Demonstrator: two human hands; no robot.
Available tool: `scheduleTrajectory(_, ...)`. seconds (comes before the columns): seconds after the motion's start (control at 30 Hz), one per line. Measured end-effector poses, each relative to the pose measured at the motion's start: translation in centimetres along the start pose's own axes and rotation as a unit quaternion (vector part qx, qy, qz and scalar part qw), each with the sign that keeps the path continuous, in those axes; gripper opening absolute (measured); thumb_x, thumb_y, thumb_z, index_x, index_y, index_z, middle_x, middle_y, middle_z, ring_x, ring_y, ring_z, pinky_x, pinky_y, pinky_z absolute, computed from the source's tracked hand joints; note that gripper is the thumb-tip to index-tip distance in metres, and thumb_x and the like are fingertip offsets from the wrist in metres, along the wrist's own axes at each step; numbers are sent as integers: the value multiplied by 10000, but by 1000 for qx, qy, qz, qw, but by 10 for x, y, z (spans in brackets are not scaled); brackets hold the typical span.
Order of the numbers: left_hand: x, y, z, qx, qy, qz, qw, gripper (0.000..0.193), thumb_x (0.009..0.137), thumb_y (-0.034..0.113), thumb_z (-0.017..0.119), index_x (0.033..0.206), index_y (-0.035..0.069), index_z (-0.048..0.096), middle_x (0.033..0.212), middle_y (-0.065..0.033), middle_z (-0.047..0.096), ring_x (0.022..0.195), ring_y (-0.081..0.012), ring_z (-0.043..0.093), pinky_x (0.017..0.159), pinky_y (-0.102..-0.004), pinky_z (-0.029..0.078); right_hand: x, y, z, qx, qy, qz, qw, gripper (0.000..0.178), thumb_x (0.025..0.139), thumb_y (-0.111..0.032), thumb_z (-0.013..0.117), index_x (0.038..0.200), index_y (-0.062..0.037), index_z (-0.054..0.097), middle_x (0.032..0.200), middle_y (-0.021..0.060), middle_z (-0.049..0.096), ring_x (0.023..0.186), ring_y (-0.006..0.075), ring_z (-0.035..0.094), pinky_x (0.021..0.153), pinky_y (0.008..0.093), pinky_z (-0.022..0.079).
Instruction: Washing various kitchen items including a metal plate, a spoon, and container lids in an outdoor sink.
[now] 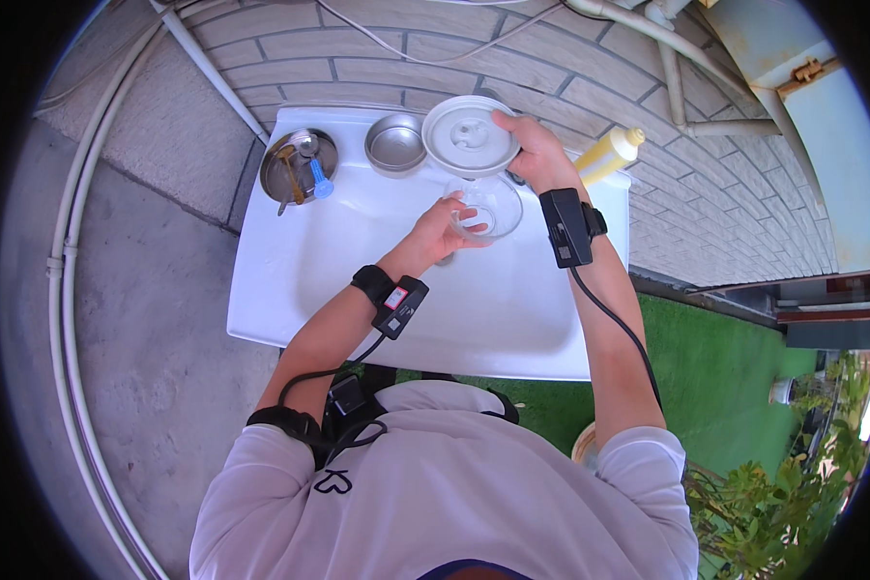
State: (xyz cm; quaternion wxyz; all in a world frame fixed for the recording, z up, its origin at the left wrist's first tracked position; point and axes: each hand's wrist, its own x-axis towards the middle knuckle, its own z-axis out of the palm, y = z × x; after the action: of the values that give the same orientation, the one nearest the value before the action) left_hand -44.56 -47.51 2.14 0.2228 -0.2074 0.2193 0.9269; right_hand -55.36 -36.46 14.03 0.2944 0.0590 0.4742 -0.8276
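Observation:
Over the white sink basin [358, 280], my left hand [439, 234] is closed on a clear glass bowl [501, 215], its fingers showing through the glass. My right hand [541, 155] grips a round pale grey lid-like disc [445, 140] at its right edge, thumb on top. A raised rim runs around the disc, with a shape at its centre that I cannot make out. It is held just beyond the bowl and overlaps the bowl's far side in view. Most of my right fingers are hidden underneath.
On the sink's back ledge stand a round metal tin [395, 145] and a metal bowl [273, 179] holding a blue-handled utensil [320, 180] and other spoon-like tools. A yellow squeeze bottle [609, 157] leans at the right. Behind is a brick wall [377, 48] with pipes.

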Motion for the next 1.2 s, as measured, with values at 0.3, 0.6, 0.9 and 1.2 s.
scheduleTrajectory(0.3, 4, 2, 5, -13, 38, 0, 999, 386, 789, 138, 528, 1115, 127, 321, 1075, -151, 341, 1022, -425, 412, 837, -649, 339, 23, 0, -18, -27, -10, -10, 1000, 246, 790, -69, 535, 981, 75, 478, 948, 163, 546, 867, 260, 567, 752, 365, 468)
scheduleTrajectory(0.6, 6, 0, 4, -33, 54, -10, 998, 393, 775, 90, 504, 1117, 150, 320, 1100, -140, 325, 1042, -419, 394, 834, -664, 330, 13, -12, -6, -16, -4, 2, 1000, 237, 800, -61, 517, 990, 75, 475, 967, 180, 541, 895, 273, 557, 794, 384, 459)
scheduleTrajectory(0.9, 14, -10, -11, 99, 96, 199, 970, 672, 663, -149, 308, 1236, 202, 283, 1175, -101, 326, 1018, -326, 418, 790, -611, 400, -87, -6, -70, 74, 15, -98, 992, 355, 862, -152, 490, 1152, 42, 423, 1137, 172, 498, 1045, 248, 507, 909, 385, 419)
scheduleTrajectory(1.2, 24, -17, -40, 409, 230, 293, 833, 510, 716, -125, 386, 1155, 135, 396, 1007, -91, 497, 799, -230, 538, 602, -415, 508, -84, 82, -108, 19, 129, -54, 990, 360, 793, -85, 583, 1118, 12, 461, 1058, 90, 550, 977, 184, 532, 882, 292, 417)
